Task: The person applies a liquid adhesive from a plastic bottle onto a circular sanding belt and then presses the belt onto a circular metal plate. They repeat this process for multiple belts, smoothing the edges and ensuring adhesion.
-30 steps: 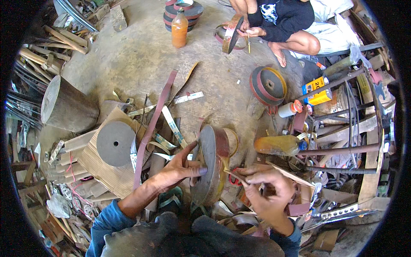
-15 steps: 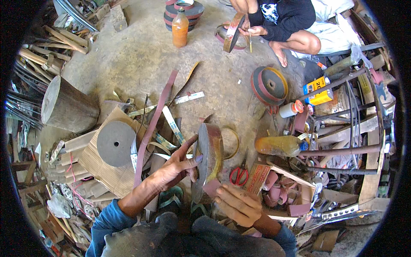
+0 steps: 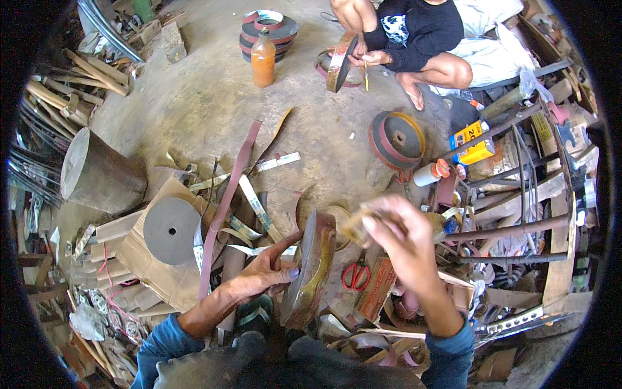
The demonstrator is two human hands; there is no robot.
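Observation:
My left hand [image 3: 262, 275] grips a thick grey wheel [image 3: 310, 272], thumb on its flat face. The wheel stands tilted on edge above my lap, and its rim has a wet, yellowish-brown coating. To the right of the wheel and apart from it, my right hand [image 3: 405, 236] is raised with its fingers closed on a yellowish-brown thing [image 3: 358, 228]. Motion smears that thing too much to name it. Behind the right hand lies a bottle, mostly hidden. Red-handled scissors [image 3: 356, 277] rest on the floor between the wheel and a cardboard box [image 3: 381, 288].
Another grey wheel [image 3: 172, 231] lies on cardboard at left, beside a long reddish strip [image 3: 230, 201]. An orange-filled bottle [image 3: 263, 61] stands far off near stacked wheels [image 3: 285, 31]. A co-worker [image 3: 421, 32] sits at the far right, holding a wheel. A metal frame [image 3: 512, 228] borders the right.
My right hand has left the wheel's rim, where it held a reddish piece, and has risen forward and right. The wheel has moved slightly downward and turned to show more of its rim.

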